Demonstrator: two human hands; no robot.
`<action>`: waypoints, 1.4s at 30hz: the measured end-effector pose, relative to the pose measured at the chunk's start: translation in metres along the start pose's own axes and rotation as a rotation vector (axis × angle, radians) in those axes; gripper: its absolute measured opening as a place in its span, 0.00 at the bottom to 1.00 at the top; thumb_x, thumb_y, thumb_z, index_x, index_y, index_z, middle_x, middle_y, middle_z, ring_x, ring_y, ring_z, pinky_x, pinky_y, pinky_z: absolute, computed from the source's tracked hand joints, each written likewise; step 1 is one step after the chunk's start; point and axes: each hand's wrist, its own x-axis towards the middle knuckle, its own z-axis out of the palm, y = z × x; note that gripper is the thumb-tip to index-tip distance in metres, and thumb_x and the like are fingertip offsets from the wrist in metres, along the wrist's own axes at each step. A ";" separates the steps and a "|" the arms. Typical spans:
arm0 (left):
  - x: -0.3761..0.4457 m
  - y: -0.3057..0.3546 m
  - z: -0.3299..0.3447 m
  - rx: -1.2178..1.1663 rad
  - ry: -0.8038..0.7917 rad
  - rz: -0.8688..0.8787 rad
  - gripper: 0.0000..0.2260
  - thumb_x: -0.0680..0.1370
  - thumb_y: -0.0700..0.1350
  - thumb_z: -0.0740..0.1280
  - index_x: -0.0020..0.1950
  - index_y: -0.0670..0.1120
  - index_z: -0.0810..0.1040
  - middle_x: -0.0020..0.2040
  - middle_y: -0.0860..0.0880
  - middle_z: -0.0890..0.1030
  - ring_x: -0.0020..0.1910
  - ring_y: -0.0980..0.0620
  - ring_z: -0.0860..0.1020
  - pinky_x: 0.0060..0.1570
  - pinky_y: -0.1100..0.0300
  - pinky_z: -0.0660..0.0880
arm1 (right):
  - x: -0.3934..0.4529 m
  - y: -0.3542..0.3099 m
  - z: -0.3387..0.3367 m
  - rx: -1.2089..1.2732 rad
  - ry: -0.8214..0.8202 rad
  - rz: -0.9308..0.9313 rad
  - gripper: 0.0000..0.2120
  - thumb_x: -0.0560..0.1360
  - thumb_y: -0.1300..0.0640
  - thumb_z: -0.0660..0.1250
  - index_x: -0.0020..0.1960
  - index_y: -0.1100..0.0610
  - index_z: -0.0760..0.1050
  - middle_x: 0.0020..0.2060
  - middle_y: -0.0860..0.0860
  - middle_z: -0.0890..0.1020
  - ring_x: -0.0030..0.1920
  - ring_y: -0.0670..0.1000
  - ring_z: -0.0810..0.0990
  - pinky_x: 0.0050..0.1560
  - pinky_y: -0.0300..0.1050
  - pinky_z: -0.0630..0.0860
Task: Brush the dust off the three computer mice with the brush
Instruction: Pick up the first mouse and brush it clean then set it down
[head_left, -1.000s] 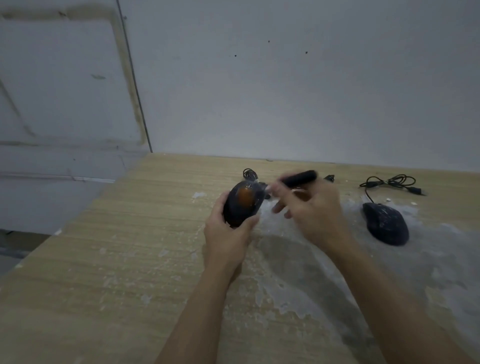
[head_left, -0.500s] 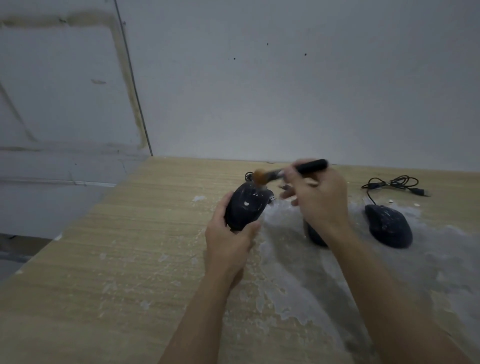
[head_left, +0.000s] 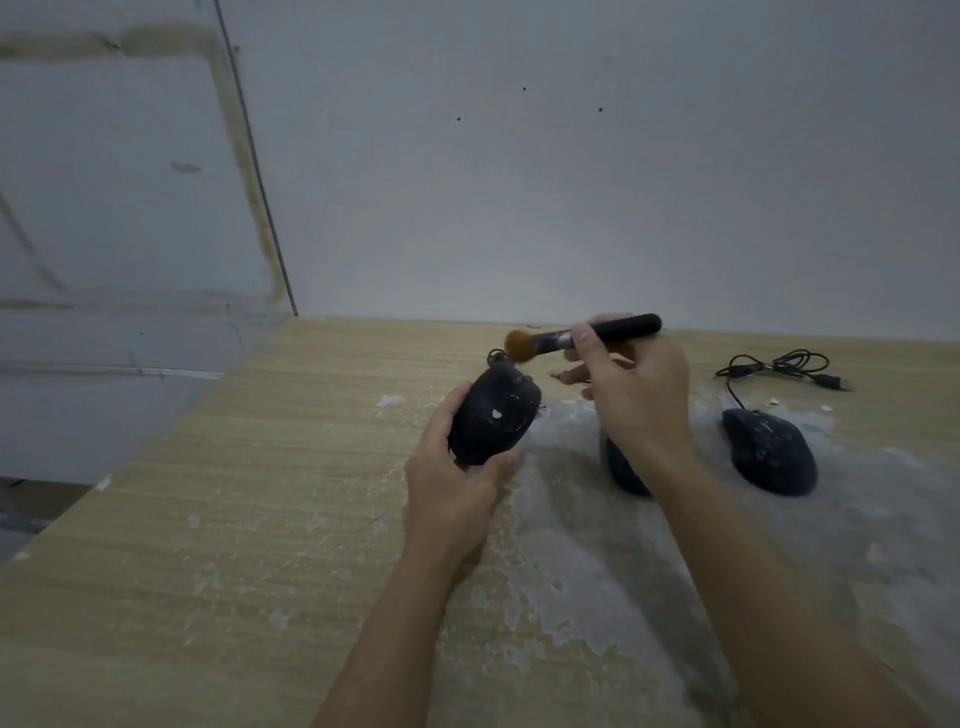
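My left hand (head_left: 457, 483) grips a black mouse (head_left: 493, 418), tilted up off the table, with white specks on its shell. My right hand (head_left: 636, 395) holds a brush (head_left: 587, 338) by its black handle; the orange bristles point left and hover at the mouse's far end. A second black mouse (head_left: 626, 470) lies on the table, mostly hidden behind my right wrist. A third dusty black mouse (head_left: 769, 449) lies to the right, its cable (head_left: 779, 366) coiled behind it.
The wooden table (head_left: 234, 519) carries a wide patch of white dust (head_left: 597, 545) under and around the mice. A grey wall stands right behind the table's far edge. The table's left edge drops off toward the floor.
The brush has swept from the middle of the held mouse up to its far end. My right hand rose with it, uncovering the second mouse behind the wrist.
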 end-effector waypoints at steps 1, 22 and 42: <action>0.000 0.000 0.000 0.005 -0.003 0.010 0.31 0.66 0.35 0.75 0.65 0.53 0.70 0.55 0.61 0.76 0.51 0.73 0.75 0.47 0.75 0.73 | 0.000 0.000 0.001 0.049 -0.060 0.021 0.04 0.75 0.57 0.64 0.44 0.55 0.77 0.37 0.54 0.83 0.31 0.51 0.84 0.29 0.37 0.76; 0.002 0.000 -0.003 -0.110 0.049 -0.047 0.31 0.67 0.35 0.75 0.68 0.46 0.70 0.53 0.61 0.76 0.47 0.74 0.76 0.45 0.76 0.74 | 0.000 -0.013 -0.018 -0.042 -0.382 0.056 0.05 0.75 0.60 0.65 0.42 0.59 0.78 0.33 0.52 0.84 0.32 0.54 0.84 0.28 0.38 0.74; 0.000 0.000 -0.004 -0.121 -0.002 -0.010 0.33 0.66 0.32 0.74 0.69 0.48 0.70 0.59 0.55 0.77 0.57 0.62 0.76 0.49 0.72 0.75 | 0.003 -0.010 -0.009 0.019 -0.002 -0.030 0.07 0.76 0.54 0.63 0.41 0.54 0.75 0.39 0.55 0.83 0.29 0.51 0.83 0.29 0.41 0.77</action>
